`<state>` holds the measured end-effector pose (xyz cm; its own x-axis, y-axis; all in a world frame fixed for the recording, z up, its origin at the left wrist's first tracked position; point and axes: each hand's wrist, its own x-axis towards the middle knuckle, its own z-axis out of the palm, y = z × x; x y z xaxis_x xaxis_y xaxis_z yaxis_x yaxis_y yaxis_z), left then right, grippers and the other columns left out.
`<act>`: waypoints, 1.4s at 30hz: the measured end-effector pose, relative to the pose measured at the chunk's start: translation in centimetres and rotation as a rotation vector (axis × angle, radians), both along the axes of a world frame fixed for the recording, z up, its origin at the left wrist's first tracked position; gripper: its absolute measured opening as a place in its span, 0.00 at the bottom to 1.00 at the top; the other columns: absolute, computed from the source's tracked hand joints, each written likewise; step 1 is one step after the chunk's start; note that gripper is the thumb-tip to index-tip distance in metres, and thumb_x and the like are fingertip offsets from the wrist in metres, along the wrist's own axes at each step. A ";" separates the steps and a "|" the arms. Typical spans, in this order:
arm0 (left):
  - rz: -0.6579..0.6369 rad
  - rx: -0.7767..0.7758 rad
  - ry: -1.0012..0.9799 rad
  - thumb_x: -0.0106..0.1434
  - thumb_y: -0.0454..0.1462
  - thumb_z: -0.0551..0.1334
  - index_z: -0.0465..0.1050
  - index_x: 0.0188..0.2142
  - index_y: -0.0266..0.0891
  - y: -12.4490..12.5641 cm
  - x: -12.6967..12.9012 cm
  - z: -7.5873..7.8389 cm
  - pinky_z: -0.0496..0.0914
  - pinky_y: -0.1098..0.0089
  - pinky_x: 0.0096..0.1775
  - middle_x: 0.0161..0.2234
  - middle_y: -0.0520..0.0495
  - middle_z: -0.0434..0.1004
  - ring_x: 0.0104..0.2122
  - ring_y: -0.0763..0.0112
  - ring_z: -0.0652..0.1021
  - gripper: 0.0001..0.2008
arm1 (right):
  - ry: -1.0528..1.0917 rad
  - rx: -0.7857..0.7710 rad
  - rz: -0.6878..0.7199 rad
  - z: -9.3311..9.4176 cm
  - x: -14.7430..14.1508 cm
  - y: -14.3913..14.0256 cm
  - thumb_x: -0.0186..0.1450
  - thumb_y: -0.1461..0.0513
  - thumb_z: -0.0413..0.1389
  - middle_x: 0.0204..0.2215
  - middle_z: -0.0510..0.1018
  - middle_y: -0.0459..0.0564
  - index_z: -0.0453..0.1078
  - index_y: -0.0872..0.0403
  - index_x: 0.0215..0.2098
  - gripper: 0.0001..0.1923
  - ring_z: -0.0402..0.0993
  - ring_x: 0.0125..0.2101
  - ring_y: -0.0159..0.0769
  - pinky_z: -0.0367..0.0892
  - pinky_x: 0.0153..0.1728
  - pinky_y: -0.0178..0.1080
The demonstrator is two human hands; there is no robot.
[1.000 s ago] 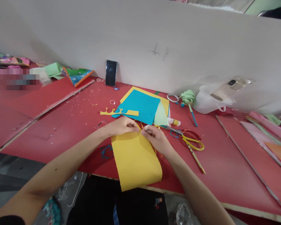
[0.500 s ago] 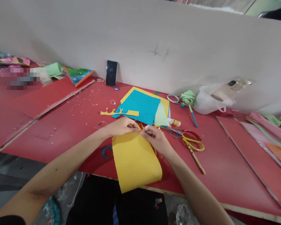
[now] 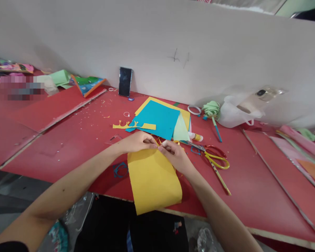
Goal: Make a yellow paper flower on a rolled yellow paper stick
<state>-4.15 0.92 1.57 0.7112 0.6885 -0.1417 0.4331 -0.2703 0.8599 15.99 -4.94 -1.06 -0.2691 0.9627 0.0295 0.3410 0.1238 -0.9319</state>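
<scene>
A yellow sheet of paper hangs curled from both hands over the front edge of the red table. My left hand pinches its upper edge near the middle. Right beside it, my right hand pinches the same edge, the fingertips of both hands almost touching. Behind the hands lie blue paper and a yellow strip with round cut-outs. Scissors with red and yellow handles rest to the right of my right hand, over a pencil. A glue stick lies just beyond.
A phone leans on the white wall. At the back right are a tape roll, a green paper flower on a blue stem and a white plastic bag. Blue paper scraps lie left of the yellow sheet.
The yellow sheet's left edge has shifted slightly to the right. Both hands keep their pinch at nearly the same spot.
</scene>
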 end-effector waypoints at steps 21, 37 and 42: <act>0.038 -0.048 -0.030 0.62 0.48 0.61 0.77 0.37 0.37 -0.1 0.1 0.2 0.61 0.74 0.29 0.32 0.47 0.77 0.30 0.73 0.72 0.17 | 0.035 -0.017 -0.036 0.3 -0.1 -0.1 0.65 0.50 0.54 0.21 0.60 0.40 0.59 0.53 0.26 0.18 0.55 0.22 0.28 0.52 0.23 0.33; 0.080 -0.019 -0.096 0.61 0.43 0.63 0.77 0.36 0.36 -0.4 0.3 0.2 0.66 0.73 0.34 0.33 0.46 0.80 0.34 0.70 0.76 0.11 | 0.017 -0.060 -0.035 0.3 -0.1 0.1 0.64 0.49 0.54 0.20 0.65 0.42 0.62 0.53 0.27 0.17 0.58 0.22 0.29 0.52 0.22 0.32; 0.038 0.083 -0.009 0.63 0.47 0.60 0.78 0.35 0.36 -0.1 0.1 0.3 0.62 0.73 0.30 0.31 0.48 0.78 0.30 0.72 0.74 0.16 | 0.050 -0.033 -0.042 0.4 -0.1 -0.1 0.64 0.51 0.56 0.21 0.62 0.41 0.61 0.53 0.26 0.17 0.57 0.22 0.28 0.52 0.23 0.32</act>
<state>-4.06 0.80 1.85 0.6857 0.7238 -0.0765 0.4366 -0.3249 0.8389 15.93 -5.04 -0.67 -0.2276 0.9737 0.0101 0.2979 0.0795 -0.9513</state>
